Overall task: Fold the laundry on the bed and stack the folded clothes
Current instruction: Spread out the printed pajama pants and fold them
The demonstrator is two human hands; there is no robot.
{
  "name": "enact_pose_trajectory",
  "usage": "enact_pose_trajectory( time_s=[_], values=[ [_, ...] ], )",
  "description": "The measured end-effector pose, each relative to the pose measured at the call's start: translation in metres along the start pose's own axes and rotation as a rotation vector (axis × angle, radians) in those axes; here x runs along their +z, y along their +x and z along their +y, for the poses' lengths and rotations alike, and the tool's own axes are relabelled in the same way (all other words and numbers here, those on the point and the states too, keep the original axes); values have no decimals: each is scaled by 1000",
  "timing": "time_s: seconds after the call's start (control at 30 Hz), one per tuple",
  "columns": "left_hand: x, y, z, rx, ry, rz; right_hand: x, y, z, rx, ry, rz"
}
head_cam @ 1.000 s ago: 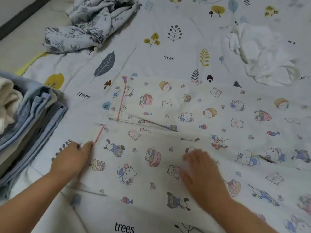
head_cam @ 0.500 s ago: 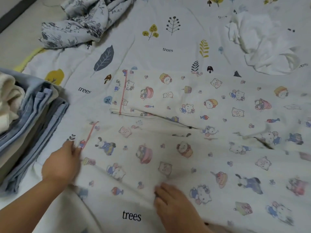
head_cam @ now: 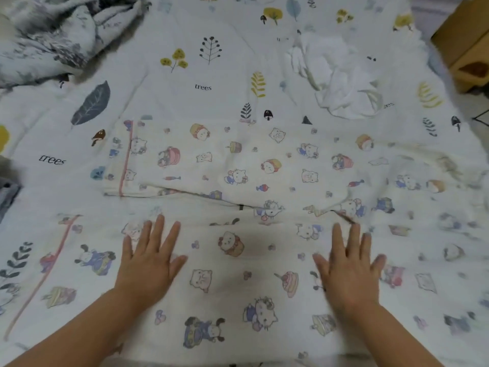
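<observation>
White cartoon-print pyjama trousers (head_cam: 238,165) with pink-striped cuffs lie spread flat across the bed, both legs pointing left. My left hand (head_cam: 150,258) presses flat on the near leg, fingers straight and spread. My right hand (head_cam: 349,268) lies flat on the same leg further right, fingers also spread. A crumpled white garment (head_cam: 341,75) sits at the far right. A crumpled grey floral garment (head_cam: 53,35) lies at the far left. The edge of the folded blue stack (head_cam: 6,197) shows at the left border.
The bedsheet (head_cam: 185,83) is white with leaf and tree prints. A cardboard box (head_cam: 465,41) stands beyond the bed's right edge at the top right.
Both hands have moved onto the near trouser leg and now lie flat and spread on it. The view has shifted right, so the folded stack has almost left the frame.
</observation>
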State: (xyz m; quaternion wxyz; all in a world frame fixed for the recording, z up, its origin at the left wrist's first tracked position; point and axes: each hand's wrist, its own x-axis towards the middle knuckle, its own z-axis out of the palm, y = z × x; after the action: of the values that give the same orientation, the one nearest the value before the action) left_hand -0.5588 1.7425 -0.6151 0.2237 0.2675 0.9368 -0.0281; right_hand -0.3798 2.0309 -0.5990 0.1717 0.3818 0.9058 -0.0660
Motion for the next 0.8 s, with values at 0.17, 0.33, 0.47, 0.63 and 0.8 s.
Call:
enact_pose_trajectory(
  time_s=[0.17, 0.33, 0.47, 0.63, 0.8],
  values=[
    [-5, 6, 5, -35, -7, -55, -7, 8, 30, -108, 100, -128],
    [-29, 11, 35, 55, -84, 174, -34, 10, 56, -78, 210, 349],
    [-40, 32, 60, 67, -139, 268, -53, 39, 105, 198, 226, 345],
    [-64, 66, 81, 73, -177, 403, -74, 84, 139, 142, 120, 246],
    [-100, 123, 110, 176, -91, 452, -98, 147, 132, -41, 29, 200]
  ],
)
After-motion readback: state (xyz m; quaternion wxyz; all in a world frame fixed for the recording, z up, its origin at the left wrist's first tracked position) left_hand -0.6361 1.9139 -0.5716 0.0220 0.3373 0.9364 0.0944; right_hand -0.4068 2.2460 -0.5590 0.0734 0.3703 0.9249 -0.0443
